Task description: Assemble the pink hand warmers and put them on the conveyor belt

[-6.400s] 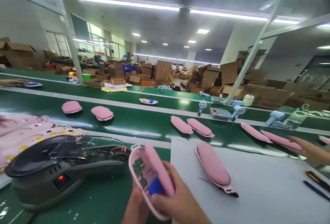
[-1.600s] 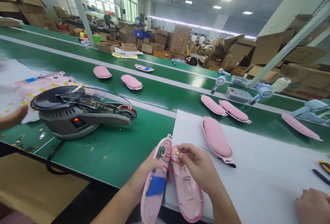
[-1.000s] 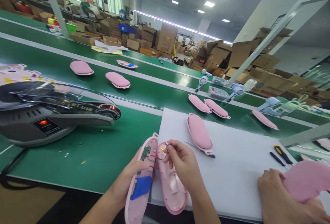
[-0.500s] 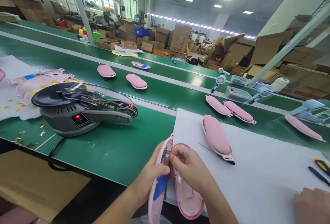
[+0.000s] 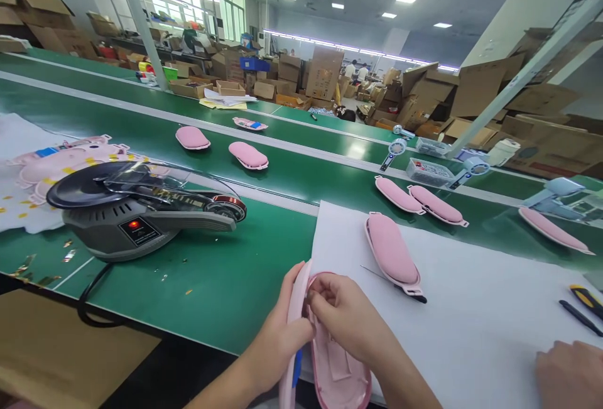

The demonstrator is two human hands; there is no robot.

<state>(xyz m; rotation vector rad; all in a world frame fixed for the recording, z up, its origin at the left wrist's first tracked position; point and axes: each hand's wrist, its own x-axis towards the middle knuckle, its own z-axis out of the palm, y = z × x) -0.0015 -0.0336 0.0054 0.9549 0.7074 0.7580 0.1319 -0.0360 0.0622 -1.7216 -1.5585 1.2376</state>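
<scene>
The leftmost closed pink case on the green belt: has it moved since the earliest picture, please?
Yes, rightward: the case lay mostly left of the left post's foot, now right of it.

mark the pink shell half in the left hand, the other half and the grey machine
Held shell half (image 5: 298, 299): head view, on its outer wall.
Other shell half (image 5: 341, 366): head view, on its inner floor.
Grey machine (image 5: 142, 232): head view, on its dark front panel.

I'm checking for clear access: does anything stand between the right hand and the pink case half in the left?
Nothing visible does. The right hand is close at the inner side of the pink case half gripped by the left hand; what it touches there is hidden. The other half lies below, not between.
</scene>
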